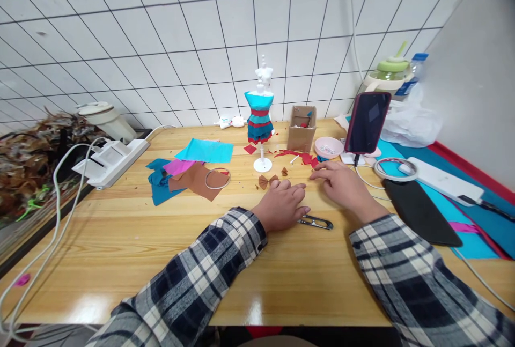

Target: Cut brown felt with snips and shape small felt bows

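My left hand (281, 205) rests palm down near the middle of the wooden table, its fingers loosely bent and the thumb apart from them. Beside its thumb lie black thread snips (319, 222), their far end hidden by the hand. A brown paper bow (265, 182) sits just beyond the knuckles, with a small brown scrap (285, 171) close by. To the right, my right hand (340, 186) hovers or rests low over the table, fingers stretched leftward and holding nothing visible. Behind both stands a small white dress form (262, 163) wearing a tiered blue and red paper dress (259, 116).
Coloured paper sheets (205, 150) and a ring (218, 178) lie left. A cardboard box (301, 135), a pink bowl (329, 149) and an upright phone (368, 122) stand at the back right. A tape roll (396, 177), black pouch (422, 213) and power strip (116, 162) flank the table.
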`<action>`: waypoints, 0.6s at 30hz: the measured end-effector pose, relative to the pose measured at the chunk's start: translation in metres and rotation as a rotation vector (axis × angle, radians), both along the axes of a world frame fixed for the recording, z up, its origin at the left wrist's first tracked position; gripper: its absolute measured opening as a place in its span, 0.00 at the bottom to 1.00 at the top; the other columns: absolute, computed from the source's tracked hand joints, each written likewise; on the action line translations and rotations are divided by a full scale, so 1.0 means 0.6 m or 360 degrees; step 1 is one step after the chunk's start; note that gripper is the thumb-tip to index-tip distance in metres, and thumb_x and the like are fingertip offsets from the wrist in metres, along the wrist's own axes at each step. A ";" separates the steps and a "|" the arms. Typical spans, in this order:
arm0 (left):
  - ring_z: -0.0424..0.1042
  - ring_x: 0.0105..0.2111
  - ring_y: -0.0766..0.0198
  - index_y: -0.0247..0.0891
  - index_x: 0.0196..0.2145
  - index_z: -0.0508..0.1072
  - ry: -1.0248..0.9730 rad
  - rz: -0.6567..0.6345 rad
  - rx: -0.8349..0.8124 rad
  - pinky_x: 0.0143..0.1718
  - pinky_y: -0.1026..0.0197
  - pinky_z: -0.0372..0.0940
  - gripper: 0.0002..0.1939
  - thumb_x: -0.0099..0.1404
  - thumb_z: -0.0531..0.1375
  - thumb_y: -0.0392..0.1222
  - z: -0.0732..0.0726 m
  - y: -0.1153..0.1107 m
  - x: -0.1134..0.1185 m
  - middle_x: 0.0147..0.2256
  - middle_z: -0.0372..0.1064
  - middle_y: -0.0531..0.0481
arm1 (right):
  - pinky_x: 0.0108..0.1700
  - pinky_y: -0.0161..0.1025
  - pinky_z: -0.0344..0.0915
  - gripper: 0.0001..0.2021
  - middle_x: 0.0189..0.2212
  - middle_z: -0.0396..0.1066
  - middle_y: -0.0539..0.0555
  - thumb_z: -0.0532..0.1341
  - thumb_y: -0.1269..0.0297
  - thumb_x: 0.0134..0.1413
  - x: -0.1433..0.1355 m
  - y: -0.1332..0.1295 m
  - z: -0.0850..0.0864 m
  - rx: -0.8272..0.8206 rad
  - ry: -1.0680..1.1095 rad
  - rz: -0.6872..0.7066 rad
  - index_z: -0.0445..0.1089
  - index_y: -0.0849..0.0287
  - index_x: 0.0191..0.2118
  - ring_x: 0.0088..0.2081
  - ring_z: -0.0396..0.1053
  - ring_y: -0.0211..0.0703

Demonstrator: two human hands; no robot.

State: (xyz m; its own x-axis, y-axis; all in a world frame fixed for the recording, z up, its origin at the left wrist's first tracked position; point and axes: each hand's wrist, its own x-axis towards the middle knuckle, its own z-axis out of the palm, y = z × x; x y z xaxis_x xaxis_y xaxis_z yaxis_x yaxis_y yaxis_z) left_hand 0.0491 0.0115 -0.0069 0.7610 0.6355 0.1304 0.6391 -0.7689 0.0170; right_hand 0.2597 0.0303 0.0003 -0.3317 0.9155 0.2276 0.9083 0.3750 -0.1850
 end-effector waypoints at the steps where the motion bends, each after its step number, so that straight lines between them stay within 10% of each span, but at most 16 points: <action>1: 0.62 0.45 0.52 0.38 0.46 0.68 0.0003 0.0000 -0.0001 0.45 0.48 0.53 0.21 0.68 0.47 0.56 0.000 0.000 0.000 0.59 0.62 0.49 | 0.51 0.43 0.63 0.20 0.50 0.69 0.51 0.54 0.76 0.50 -0.001 0.000 -0.001 -0.0007 -0.0005 0.0025 0.77 0.50 0.41 0.50 0.66 0.48; 18: 0.63 0.45 0.53 0.38 0.46 0.68 0.0011 0.0035 -0.0020 0.46 0.48 0.54 0.22 0.69 0.46 0.55 0.000 -0.002 0.000 0.58 0.62 0.46 | 0.57 0.48 0.59 0.20 0.52 0.70 0.52 0.55 0.78 0.48 0.000 0.010 -0.026 -0.0051 0.0066 0.0126 0.78 0.50 0.40 0.54 0.63 0.50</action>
State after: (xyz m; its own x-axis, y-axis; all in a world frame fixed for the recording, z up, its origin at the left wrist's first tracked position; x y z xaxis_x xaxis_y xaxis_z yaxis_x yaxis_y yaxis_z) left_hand 0.0490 0.0102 -0.0067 0.7479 0.6534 0.1167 0.6558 -0.7546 0.0222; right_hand 0.2599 0.0362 -0.0152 -0.3941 0.8939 0.2136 0.8675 0.4386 -0.2348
